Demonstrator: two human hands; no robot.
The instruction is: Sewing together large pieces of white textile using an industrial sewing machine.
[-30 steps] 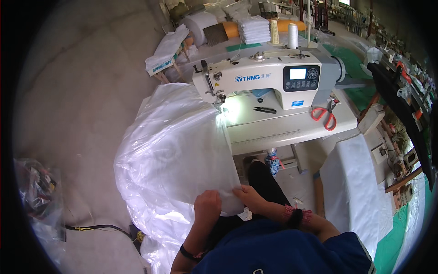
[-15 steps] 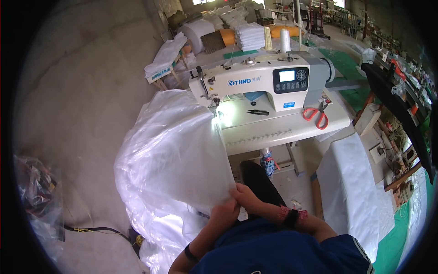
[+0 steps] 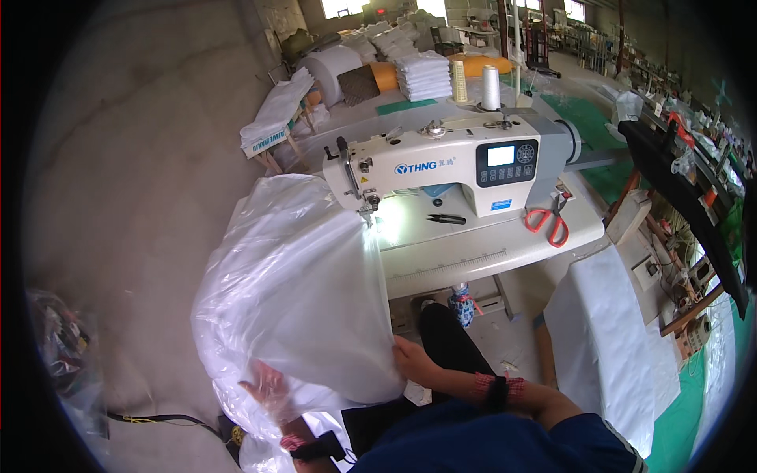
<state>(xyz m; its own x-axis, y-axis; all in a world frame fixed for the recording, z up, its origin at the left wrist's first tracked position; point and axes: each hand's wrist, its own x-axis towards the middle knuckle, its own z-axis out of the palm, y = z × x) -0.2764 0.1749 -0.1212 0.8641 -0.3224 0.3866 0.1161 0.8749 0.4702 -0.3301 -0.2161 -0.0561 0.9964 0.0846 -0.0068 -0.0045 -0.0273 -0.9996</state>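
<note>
A large sheet of translucent white plastic runs from under the needle of the white sewing machine down toward my lap. My right hand is closed on the sheet's right edge, below the machine bed. To the left, my left hand is among the lower folds, fingers spread and somewhat blurred, partly seen through the plastic. The machine's lamp lights the needle area. On the bed lie black thread snips and, farther right, red-handled scissors.
Two thread cones stand behind the machine. A white sheet-covered block is at the right, beside a cluttered rack. A clear bag of mixed things and a black cable lie on the floor at left. Folded white stacks fill the back.
My left hand has left my right hand and moved left into the plastic's lower folds, its fingers spreading. My right hand stays on the sheet's edge. The view has tilted up slightly.
</note>
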